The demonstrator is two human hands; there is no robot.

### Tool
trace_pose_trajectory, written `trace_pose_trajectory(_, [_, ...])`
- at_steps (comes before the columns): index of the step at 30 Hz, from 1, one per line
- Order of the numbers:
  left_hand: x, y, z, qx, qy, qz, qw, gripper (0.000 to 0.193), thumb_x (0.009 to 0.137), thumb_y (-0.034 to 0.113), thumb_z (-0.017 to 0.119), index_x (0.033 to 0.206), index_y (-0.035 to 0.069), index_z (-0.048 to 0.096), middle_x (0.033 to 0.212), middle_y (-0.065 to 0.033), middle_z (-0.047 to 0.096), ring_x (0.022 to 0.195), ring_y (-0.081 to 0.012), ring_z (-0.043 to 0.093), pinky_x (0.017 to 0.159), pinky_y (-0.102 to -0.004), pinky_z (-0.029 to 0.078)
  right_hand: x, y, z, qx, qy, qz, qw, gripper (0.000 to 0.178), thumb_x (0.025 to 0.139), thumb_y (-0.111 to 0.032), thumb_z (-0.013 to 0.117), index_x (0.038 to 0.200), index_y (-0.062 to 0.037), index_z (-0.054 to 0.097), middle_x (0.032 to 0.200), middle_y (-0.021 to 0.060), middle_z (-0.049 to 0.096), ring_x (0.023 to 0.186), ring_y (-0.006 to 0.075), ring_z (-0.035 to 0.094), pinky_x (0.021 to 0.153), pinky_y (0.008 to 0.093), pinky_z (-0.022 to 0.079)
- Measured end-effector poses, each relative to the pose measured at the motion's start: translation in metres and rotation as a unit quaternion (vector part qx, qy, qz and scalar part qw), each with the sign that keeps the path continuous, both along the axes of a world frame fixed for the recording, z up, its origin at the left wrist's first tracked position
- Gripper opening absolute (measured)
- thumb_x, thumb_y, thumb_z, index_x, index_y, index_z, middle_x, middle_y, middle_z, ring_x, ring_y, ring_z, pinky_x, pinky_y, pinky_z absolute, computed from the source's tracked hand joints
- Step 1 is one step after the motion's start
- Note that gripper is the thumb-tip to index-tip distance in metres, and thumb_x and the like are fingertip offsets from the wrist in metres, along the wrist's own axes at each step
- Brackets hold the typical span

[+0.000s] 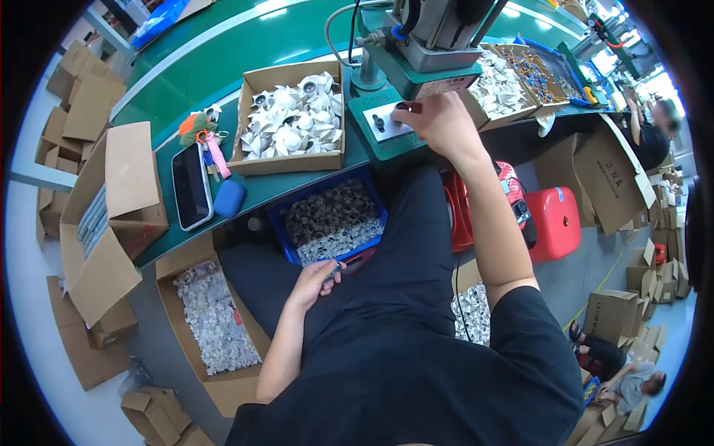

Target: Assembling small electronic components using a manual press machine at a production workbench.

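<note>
My right hand (pixel 446 130) reaches under the head of a green bench press (pixel 439 80). Its thumb and fingers are closed on a small dark part (pixel 402 108), which is at a pale metal plate (pixel 385 132) on the press base. A second small dark piece (pixel 378 121) is on that plate, left of my fingertips. Over my lap, my left hand (pixel 309 286) is curled round a small greyish part (pixel 332 273). Just beyond that hand is a blue bin (pixel 281 236) of small dark and light grey parts.
On the green bench stand a carton (pixel 290 165) of white bladed wheels, a phone (pixel 192 186), a blue case (pixel 229 198) and keys with charms (pixel 216 152). An open carton (pixel 238 390) of pale parts lies low left. Red cases (pixel 554 223) sit right; people work farther right.
</note>
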State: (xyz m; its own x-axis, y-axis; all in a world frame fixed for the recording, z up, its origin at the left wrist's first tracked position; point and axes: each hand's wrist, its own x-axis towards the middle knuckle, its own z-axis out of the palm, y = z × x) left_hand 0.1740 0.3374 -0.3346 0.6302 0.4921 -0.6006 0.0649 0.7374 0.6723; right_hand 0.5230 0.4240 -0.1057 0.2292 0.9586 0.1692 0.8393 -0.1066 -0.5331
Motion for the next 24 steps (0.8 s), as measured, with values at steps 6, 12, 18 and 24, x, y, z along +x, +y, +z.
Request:
trace_pose_trajectory(6, [0.008,0.021,-0.031,-0.033,0.014,0.037,0.999,0.036,0.105,0.033,0.056,0.114,0.000,0.065,0.078,-0.0001,0.058,0.057,-0.0031,0.043,0.047,-0.0185,0.032,0.024,0.009,0.004,-0.008,0.059,0.058,0.997,0.034,0.083,-0.027,0.079,0.099,0.0014,0.073,0.088,0.0165,0.073,0.086,0.0289,0.071,0.078,0.0377,0.054])
trace_pose_trajectory(12, [0.010,0.023,-0.028,-0.034,0.015,0.042,0.998,0.034,0.106,0.031,0.054,0.114,-0.001,0.063,0.079,-0.0007,0.058,0.056,-0.0041,0.044,0.047,-0.0189,0.032,0.158,0.036,-0.012,0.080,0.021,-0.151,0.985,0.032,0.086,-0.030,0.072,0.099,-0.0012,0.074,0.092,0.0193,0.073,0.088,0.0303,0.071,0.083,0.0396,0.054])
trace_pose_trajectory(18, [0.010,0.027,-0.033,-0.038,0.018,0.045,0.998,0.034,0.106,0.031,0.054,0.116,-0.001,0.063,0.079,-0.0005,0.058,0.056,-0.0039,0.044,0.047,-0.0190,0.032,0.188,0.089,-0.079,0.052,-0.100,-0.095,0.989,0.033,0.086,-0.033,0.070,0.099,-0.0027,0.074,0.091,0.0211,0.072,0.086,0.0348,0.071,0.085,0.0399,0.054])
trace_pose_trajectory(24, [0.005,0.025,-0.034,-0.039,0.010,0.059,0.997,0.034,0.105,0.031,0.055,0.115,-0.001,0.064,0.080,-0.0003,0.058,0.057,-0.0037,0.044,0.047,-0.0187,0.033,0.175,0.052,-0.038,0.048,-0.078,-0.159,0.983,0.033,0.090,-0.030,0.069,0.097,0.0020,0.073,0.084,0.0192,0.073,0.081,0.0282,0.072,0.077,0.0376,0.056])
